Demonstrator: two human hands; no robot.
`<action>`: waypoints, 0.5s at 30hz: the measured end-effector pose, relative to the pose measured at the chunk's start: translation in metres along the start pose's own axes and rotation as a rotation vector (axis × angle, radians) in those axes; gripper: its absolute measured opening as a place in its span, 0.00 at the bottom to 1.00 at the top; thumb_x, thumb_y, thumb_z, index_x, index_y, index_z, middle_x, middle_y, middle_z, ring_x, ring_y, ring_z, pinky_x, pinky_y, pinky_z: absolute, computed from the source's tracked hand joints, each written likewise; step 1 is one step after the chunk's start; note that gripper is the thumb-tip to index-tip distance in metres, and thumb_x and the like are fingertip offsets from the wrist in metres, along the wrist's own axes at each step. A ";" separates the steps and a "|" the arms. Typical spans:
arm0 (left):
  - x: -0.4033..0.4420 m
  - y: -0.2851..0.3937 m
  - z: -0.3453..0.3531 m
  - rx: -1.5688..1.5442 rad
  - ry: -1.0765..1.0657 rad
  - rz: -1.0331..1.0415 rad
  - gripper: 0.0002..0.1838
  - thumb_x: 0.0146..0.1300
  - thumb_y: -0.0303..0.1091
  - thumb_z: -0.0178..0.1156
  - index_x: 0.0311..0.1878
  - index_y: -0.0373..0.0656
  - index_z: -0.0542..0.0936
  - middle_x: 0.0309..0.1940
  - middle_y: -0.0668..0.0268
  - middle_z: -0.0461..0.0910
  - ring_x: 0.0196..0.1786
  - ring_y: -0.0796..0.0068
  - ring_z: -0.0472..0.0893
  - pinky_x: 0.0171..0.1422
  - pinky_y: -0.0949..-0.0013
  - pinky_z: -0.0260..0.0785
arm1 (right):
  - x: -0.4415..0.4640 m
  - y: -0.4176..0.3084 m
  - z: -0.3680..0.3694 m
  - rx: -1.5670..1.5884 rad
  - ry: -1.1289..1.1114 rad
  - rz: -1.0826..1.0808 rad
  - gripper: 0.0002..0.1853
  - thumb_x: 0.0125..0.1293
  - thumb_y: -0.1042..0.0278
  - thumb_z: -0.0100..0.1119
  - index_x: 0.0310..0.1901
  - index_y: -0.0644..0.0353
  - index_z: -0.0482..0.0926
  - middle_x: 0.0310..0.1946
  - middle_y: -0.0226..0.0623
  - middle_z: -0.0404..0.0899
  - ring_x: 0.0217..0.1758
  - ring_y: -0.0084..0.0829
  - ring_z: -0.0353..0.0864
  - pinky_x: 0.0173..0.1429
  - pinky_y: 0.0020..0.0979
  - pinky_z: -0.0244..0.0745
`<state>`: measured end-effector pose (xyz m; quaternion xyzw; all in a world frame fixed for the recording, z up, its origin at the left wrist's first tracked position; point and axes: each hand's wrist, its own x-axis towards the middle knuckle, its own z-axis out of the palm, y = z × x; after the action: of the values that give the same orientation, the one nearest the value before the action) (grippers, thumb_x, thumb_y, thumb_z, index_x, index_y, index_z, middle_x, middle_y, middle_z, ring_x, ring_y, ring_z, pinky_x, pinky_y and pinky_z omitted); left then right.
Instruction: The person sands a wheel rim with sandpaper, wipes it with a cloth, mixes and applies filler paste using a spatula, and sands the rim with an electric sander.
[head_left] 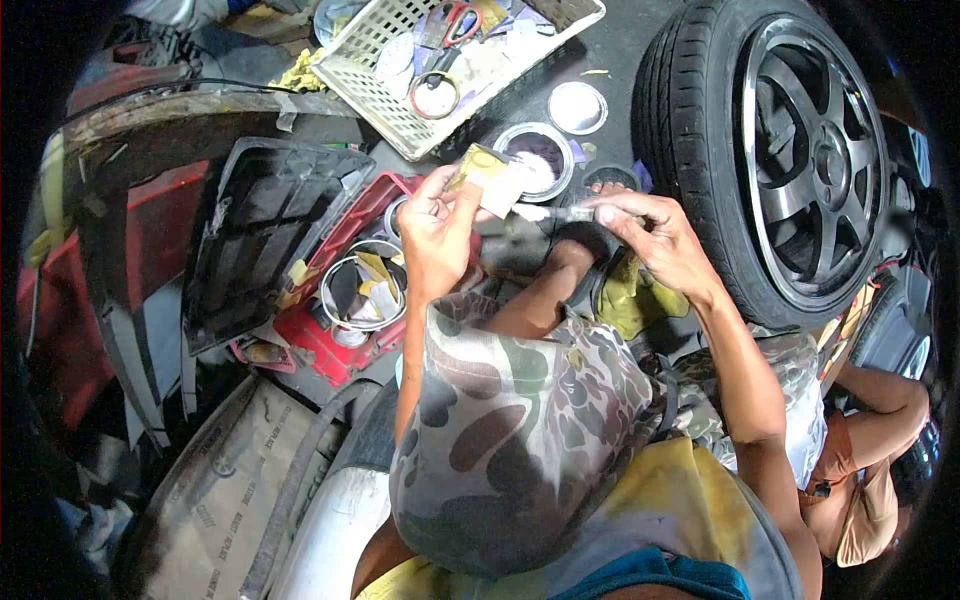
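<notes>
My left hand (438, 215) is closed on a small yellowish card (496, 185), pinched between thumb and fingers. The card's near face looks pale and bright. My right hand (645, 228) grips a thin, blurred spatula (575, 213) that points left toward the card. White paste (532, 212) shows at its tip, close to the card's lower corner; whether they touch I cannot tell. Just beyond both hands stands an open round can (568, 150) with whitish stuff inside. Its likely lid (577, 108), a round disc, lies behind it.
A cream plastic basket (395, 135) with scissors (460, 22) stands at the back. To the right, a wheel with a tire (668, 140) stands upright. On the left lies a red toolbox (310, 345) holding a white tub (402, 290). Another person (865, 460) sits at the lower right.
</notes>
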<state>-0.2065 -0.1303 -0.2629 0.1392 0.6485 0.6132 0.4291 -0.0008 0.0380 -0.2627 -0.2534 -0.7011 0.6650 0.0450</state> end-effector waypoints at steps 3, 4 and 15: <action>0.002 -0.009 0.003 -0.141 0.003 -0.070 0.15 0.77 0.28 0.59 0.61 0.27 0.78 0.51 0.53 0.87 0.50 0.66 0.89 0.54 0.66 0.85 | 0.001 -0.011 0.007 0.006 0.120 -0.106 0.13 0.75 0.69 0.62 0.55 0.64 0.87 0.41 0.40 0.86 0.45 0.31 0.83 0.55 0.32 0.77; 0.002 -0.012 0.004 -0.282 -0.018 -0.120 0.16 0.77 0.29 0.59 0.62 0.28 0.78 0.53 0.53 0.86 0.52 0.64 0.89 0.55 0.63 0.86 | 0.002 -0.010 0.011 -0.087 0.169 -0.169 0.13 0.74 0.71 0.63 0.55 0.64 0.87 0.40 0.41 0.85 0.44 0.33 0.83 0.54 0.32 0.77; 0.001 -0.019 0.003 -0.414 0.026 -0.152 0.16 0.77 0.27 0.58 0.62 0.29 0.77 0.57 0.52 0.85 0.55 0.60 0.88 0.59 0.58 0.87 | -0.013 0.005 0.036 -0.420 0.293 -0.336 0.16 0.68 0.76 0.67 0.56 0.61 0.85 0.41 0.44 0.79 0.46 0.43 0.81 0.56 0.39 0.75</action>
<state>-0.1981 -0.1312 -0.2806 -0.0091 0.5229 0.7009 0.4851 -0.0023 0.0000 -0.2680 -0.2307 -0.8415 0.4450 0.2018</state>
